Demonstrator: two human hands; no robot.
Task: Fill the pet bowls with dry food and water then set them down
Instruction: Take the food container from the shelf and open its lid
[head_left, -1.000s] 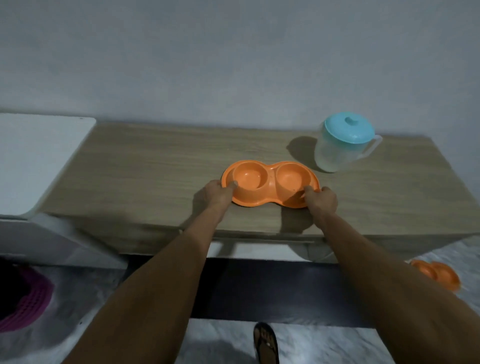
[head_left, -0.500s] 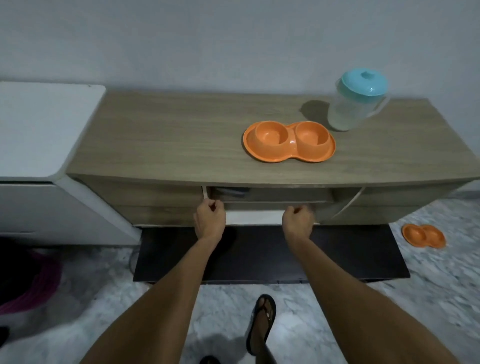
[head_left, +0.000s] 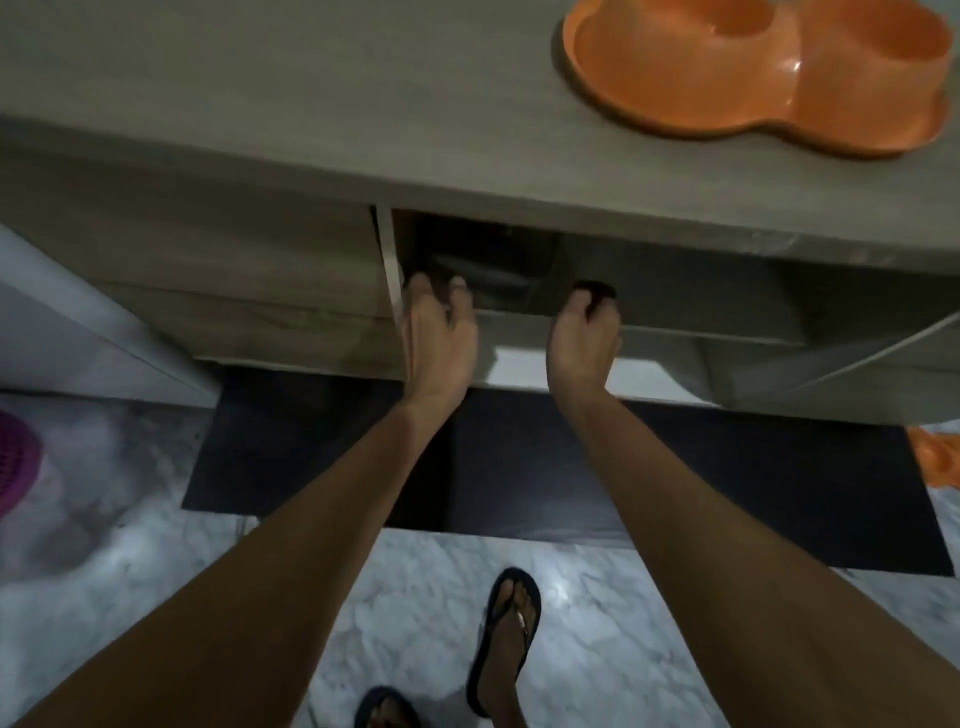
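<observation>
**Reaching into the cabinet opening, bowl waits on top**

I've got both hands at the dark cabinet opening (head_left: 519, 270) under the countertop (head_left: 311, 104). Left hand (head_left: 436, 338) fingers spread loosely, holding nothing. Right hand (head_left: 584, 338) curled at the lip; can't tell if it grips anything. Orange double bowl (head_left: 753, 78) sits empty on top, well apart. Contents too dark to identify, so I'd feel for the food and lift two-handed, clearing the edge.

Orange double pet bowl (head_left: 753, 78) on the bench (head_left: 311, 93)
Upright, both wells look empty — second orange bowl (head_left: 937, 457) on the floor.
</observation>
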